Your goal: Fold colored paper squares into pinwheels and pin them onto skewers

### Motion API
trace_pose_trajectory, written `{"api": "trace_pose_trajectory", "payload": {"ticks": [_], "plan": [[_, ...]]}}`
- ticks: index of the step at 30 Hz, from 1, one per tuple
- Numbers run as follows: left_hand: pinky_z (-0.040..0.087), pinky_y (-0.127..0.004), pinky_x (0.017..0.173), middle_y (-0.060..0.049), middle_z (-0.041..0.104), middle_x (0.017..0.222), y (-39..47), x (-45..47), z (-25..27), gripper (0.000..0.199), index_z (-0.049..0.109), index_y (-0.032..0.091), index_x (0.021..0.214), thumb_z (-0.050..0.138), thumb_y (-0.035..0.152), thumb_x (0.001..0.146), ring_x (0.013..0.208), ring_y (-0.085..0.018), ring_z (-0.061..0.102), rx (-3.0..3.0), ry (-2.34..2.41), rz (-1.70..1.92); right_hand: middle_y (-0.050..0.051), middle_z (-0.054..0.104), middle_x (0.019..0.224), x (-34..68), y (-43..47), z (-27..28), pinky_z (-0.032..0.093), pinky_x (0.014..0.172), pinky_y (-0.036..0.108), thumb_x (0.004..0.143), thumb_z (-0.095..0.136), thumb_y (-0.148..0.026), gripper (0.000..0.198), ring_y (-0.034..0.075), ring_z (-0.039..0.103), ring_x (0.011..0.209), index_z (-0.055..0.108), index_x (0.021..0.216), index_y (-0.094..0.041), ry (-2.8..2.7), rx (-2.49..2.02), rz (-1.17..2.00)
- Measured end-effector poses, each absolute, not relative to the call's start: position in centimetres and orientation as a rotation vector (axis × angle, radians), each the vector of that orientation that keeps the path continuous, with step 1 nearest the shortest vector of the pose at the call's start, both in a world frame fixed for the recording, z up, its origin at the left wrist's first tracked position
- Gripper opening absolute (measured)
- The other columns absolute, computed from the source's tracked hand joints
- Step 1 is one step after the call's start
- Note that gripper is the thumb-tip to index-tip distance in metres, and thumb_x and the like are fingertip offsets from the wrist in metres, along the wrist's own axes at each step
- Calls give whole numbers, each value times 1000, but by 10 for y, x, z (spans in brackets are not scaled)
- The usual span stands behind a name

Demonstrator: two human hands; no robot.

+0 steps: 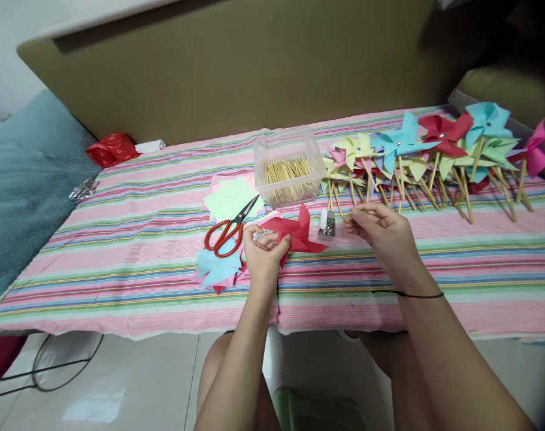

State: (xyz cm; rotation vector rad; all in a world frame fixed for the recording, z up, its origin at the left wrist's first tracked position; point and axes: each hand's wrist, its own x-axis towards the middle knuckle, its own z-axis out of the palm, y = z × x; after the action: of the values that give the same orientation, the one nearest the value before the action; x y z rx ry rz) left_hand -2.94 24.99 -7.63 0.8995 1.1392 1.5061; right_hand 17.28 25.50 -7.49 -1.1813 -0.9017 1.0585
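In my left hand (264, 251) is a red paper pinwheel (296, 232), its blades folded inward and pinched between thumb and fingers. My right hand (380, 230) is raised to the right of it, thumb and fingertips pressed together; what they hold, if anything, is too small to name. Between the hands stands a small open box (327, 226) of shiny metal pieces. Red-handled scissors (232, 227) lie left of my left hand, across green paper sheets (232, 196) and cut light blue paper (217, 263).
Behind my hands, a clear plastic box (290, 164) holds many short wooden sticks (289, 173). Finished pinwheels on sticks (443, 136) crowd the right side. A red plastic bag (112, 149) lies far left on the striped cloth (133, 287). A blue cushion (34, 179) borders the left.
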Motion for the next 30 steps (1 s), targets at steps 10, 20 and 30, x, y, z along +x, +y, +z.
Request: {"api": "trace_pose_trajectory", "payload": {"ticks": [10, 20, 30], "plan": [[40, -17, 51, 11, 64, 55, 249, -25, -76, 50, 28, 25, 84, 72, 15, 62, 44, -6, 53, 950, 1163, 1503, 1, 71, 69, 145, 245, -66, 60, 66, 34, 70, 77, -30, 10, 17, 68, 66, 73, 78, -24, -1121, -1085, 1109], [43, -17, 53, 12, 61, 55, 246, -24, -73, 49, 29, 25, 87, 70, 13, 63, 45, -6, 55, 991, 1114, 1459, -1, 74, 72, 113, 239, -67, 59, 67, 34, 69, 76, -25, 2, 19, 69, 69, 75, 71, -26, -1186, -1065, 1119], [43, -17, 54, 13, 60, 54, 246, -25, -71, 50, 30, 26, 88, 71, 14, 62, 45, -6, 56, 992, 1085, 1496, 0, 70, 75, 109, 240, -73, 52, 69, 33, 75, 71, -26, 3, 19, 64, 73, 72, 72, -26, -1321, -1104, 929]]}}
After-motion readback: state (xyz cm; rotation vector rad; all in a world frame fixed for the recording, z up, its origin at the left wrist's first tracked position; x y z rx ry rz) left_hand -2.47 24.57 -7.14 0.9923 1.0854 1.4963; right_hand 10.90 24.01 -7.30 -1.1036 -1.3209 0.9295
